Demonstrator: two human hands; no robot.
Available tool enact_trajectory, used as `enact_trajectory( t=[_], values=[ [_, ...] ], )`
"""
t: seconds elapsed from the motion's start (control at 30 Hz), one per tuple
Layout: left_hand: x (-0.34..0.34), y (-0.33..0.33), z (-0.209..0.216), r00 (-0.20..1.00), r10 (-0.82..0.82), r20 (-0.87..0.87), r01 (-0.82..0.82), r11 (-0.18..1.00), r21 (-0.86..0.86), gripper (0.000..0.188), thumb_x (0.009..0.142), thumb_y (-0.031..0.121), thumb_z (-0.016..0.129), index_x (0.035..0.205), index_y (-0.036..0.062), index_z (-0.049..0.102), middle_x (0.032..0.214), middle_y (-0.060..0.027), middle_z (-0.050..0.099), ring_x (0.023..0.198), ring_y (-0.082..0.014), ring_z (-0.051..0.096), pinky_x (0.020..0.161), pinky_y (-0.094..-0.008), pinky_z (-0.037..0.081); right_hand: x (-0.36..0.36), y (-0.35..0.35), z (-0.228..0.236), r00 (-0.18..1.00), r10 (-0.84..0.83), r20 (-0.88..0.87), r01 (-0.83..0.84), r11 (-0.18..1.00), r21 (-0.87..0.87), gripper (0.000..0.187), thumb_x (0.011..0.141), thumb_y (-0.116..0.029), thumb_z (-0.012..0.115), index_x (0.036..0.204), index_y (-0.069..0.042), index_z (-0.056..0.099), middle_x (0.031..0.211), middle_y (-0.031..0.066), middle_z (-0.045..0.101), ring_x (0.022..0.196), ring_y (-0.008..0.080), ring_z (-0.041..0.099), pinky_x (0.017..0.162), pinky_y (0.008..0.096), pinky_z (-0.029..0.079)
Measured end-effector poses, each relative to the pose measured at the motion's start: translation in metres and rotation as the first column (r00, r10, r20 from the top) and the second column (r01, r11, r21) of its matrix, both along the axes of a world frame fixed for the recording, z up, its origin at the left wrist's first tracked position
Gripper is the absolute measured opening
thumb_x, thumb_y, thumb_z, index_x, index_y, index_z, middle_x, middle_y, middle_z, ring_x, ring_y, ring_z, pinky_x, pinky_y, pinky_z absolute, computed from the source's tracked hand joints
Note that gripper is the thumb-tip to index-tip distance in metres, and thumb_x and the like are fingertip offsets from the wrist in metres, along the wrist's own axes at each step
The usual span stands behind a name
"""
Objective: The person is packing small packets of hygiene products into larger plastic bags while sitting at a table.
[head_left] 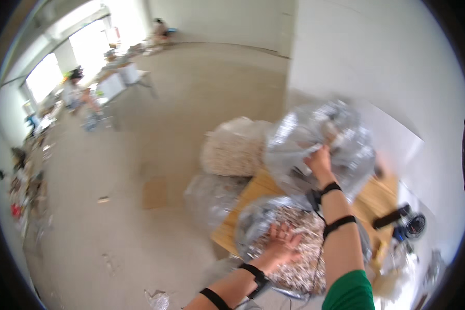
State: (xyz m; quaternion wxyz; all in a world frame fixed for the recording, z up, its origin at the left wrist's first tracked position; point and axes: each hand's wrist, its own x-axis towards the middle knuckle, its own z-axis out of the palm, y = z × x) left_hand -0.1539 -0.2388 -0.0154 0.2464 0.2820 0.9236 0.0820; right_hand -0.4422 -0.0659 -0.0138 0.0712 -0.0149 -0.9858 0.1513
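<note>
My left hand (284, 244) lies with fingers spread on a heap of small brown-and-white pieces (307, 258). They fill an open clear plastic bag (249, 222) on the wooden table. Farther off, my right hand (319, 161) reaches into the folds of a large clear plastic bag (289, 132), fingers closed on its film. Something pale shows through that bag just beyond the hand, too blurred to name. Black straps circle both of my forearms, and a green sleeve covers the upper right arm.
A full bag of pale pieces (235, 147) stands left of the wooden table (263, 188), above another clear bag (212, 199). A small black fan (414, 226) sits at right beside the white wall (372, 51). Cardboard (155, 192) lies on the floor. People work by the far windows.
</note>
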Motion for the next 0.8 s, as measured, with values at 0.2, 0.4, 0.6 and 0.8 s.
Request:
enact_trajectory(
  t=[0.2, 0.4, 0.6, 0.8],
  values=[
    [-0.001, -0.002, 0.001, 0.999, 0.029, -0.038, -0.031, 0.998, -0.057, 0.083, 0.082, 0.073, 0.032, 0.147, 0.0258, 0.014, 0.154, -0.0098, 0.004, 0.141, -0.0321, -0.004, 0.107, -0.0567, -0.012, 0.112, 0.014, 0.105, 0.93, -0.187, -0.317, 0.102, 0.958, -0.267, 0.071, 0.064, -0.024, 0.077, 0.124, -0.011, 0.043, 0.117, 0.0216, 0.044, 0.107, 0.0381, 0.049, 0.09, 0.0421, 0.044],
    [0.003, 0.02, 0.0, 0.999, 0.006, -0.037, -0.008, 0.999, -0.045, 0.084, 0.081, 0.073, 0.035, 0.147, 0.0262, 0.014, 0.154, -0.0105, 0.002, 0.141, -0.0339, -0.005, 0.108, -0.0577, -0.009, 0.224, 0.103, 0.103, 0.867, -0.38, -0.324, 0.105, 0.773, -0.626, 0.063, 0.067, -0.02, 0.077, 0.119, -0.004, 0.044, 0.109, 0.0145, 0.052, 0.1, 0.0259, 0.053, 0.086, 0.0345, 0.045],
    [0.002, -0.014, 0.012, 0.992, 0.13, -0.005, -0.13, 0.987, -0.098, 0.082, 0.082, 0.069, 0.039, 0.147, 0.0254, 0.015, 0.154, -0.011, 0.004, 0.141, -0.0332, -0.002, 0.107, -0.058, -0.01, 0.355, 0.065, 0.093, 0.945, -0.327, 0.008, -0.015, -0.069, -0.997, 0.042, 0.078, -0.009, 0.07, 0.114, -0.008, 0.048, 0.099, 0.0043, 0.059, 0.085, 0.0137, 0.058, 0.068, 0.0266, 0.049],
    [0.022, 0.017, -0.008, 0.96, 0.157, -0.231, -0.141, 0.986, 0.083, 0.067, 0.076, 0.051, 0.061, 0.135, 0.0239, 0.043, 0.144, -0.0162, 0.032, 0.135, -0.0403, 0.021, 0.102, -0.0693, 0.009, 0.485, 0.064, 0.07, 0.935, -0.352, 0.047, -0.064, -0.299, -0.952, 0.051, 0.083, -0.012, 0.056, 0.131, -0.006, 0.037, 0.118, 0.0162, 0.053, 0.106, 0.0278, 0.055, 0.088, 0.0412, 0.048]
  ],
)
